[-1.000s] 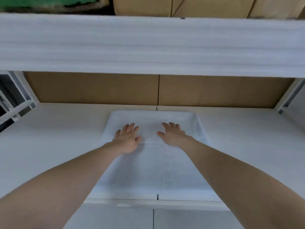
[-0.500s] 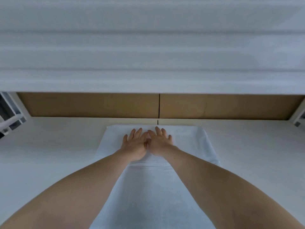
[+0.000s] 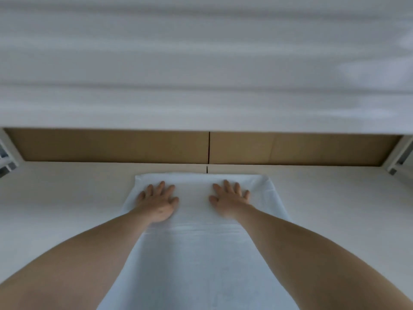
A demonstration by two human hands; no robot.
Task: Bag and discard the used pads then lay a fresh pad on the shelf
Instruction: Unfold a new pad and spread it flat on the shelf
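White pad spread flat on white shelf, long axis running from near edge toward back, far edge just short of brown cardboard back panel. Left hand palm down on far left part of pad, fingers straight and slightly fanned, gripping nothing. Right hand palm down on far right part, fingers likewise straight and a little apart, flat against the fabric. Hands apart from each other, bare strip of pad between them. Faint crosswise crease in pad just behind the wrists. Both bare forearms reaching in from bottom corners, lying over pad edges. Upper shelf overhead, filling top of view, white and blurred, possibly covered in foam sheet, hard to tell. Vertical seam in back panel near centre. White metal frame posts at far left and right.
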